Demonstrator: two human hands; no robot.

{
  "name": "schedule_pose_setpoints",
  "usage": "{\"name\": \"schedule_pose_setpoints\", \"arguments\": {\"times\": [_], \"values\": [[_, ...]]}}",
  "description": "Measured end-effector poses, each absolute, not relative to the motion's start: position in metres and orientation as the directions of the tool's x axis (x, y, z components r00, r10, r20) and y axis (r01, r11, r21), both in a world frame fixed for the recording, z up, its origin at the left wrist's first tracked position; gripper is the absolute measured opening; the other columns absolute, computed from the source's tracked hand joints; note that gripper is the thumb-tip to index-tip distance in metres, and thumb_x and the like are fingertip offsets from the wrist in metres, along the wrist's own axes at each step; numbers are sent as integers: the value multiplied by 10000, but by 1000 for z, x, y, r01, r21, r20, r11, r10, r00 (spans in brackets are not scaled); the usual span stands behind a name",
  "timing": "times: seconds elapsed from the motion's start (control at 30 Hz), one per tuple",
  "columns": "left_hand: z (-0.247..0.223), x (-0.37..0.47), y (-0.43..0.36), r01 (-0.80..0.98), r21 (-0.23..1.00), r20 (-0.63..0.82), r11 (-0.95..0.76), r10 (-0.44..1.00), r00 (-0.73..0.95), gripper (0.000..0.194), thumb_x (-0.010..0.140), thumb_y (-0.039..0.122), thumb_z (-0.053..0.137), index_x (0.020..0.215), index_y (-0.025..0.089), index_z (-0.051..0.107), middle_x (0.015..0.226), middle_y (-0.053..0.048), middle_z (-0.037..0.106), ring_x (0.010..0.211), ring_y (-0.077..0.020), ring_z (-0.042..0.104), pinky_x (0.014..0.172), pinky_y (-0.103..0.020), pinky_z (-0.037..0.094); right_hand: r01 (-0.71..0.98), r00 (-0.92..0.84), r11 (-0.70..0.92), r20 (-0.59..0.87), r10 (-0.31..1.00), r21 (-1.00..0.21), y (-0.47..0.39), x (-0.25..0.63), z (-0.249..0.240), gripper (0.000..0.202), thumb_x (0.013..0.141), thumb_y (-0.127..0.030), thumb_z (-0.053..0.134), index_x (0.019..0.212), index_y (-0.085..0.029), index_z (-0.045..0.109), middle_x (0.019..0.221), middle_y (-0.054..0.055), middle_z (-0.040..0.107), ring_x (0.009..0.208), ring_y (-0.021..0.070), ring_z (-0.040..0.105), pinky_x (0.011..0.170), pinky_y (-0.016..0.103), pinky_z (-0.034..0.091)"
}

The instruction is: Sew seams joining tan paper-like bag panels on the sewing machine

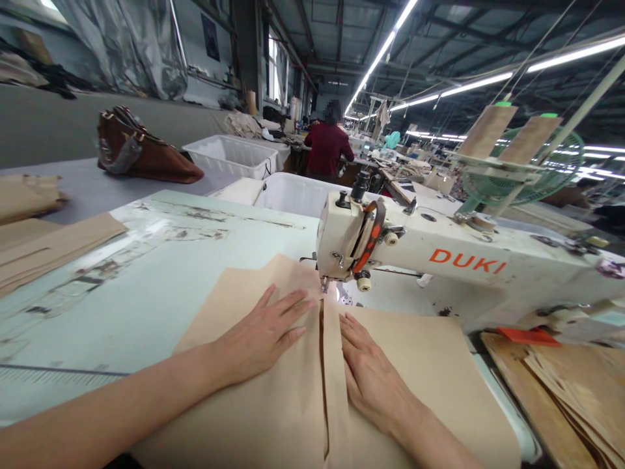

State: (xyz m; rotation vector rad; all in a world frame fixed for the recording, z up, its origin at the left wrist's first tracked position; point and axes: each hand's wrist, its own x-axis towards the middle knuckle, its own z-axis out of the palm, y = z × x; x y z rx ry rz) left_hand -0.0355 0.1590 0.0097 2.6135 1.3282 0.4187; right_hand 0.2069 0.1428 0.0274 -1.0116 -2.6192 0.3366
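Note:
Beige fabric (273, 410) lies over the pale green table and under the head of a white sewing machine (469, 260). A long narrow slit (323, 378) runs through the fabric toward the presser foot (325, 283). Left of the slit, my left hand (263, 332) rests flat on the fabric with its fingers spread. My right hand (368, 368) lies on the fabric just right of the folded strip beside the slit, its fingers stretched forward. Both hands are a little in front of the needle area.
Stacked beige pieces (53, 251) lie at the left, near a brown bag (141, 150). White bins (234, 155) stand behind the table. Thread cones (488, 130) rise at the right above a wooden board (586, 384). A person in dark red (328, 148) sits farther back.

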Motion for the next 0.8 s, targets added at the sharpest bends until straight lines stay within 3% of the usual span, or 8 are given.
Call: {"name": "schedule_pose_setpoints", "arguments": {"times": [0.5,0.8], "values": [[15,-29,146,741,274,152,-613,788,596,462,1016,242,377,1472,315,377,1507,-55,427,1430,-220,304,1175,-583,98,626,-715,740,198,671,-246,145,208,21,529,918,-111,425,1446,-140,430,1506,114,397,1428,210,314,1222,462,230],[14,-25,145,741,273,198,-614,789,581,449,1029,382,408,1465,275,400,1488,-94,443,1407,-260,346,1170,-600,94,618,-706,739,224,672,-270,143,207,22,480,907,-94,431,1378,-142,506,1462,113,457,1407,204,353,1227,442,235]]}}
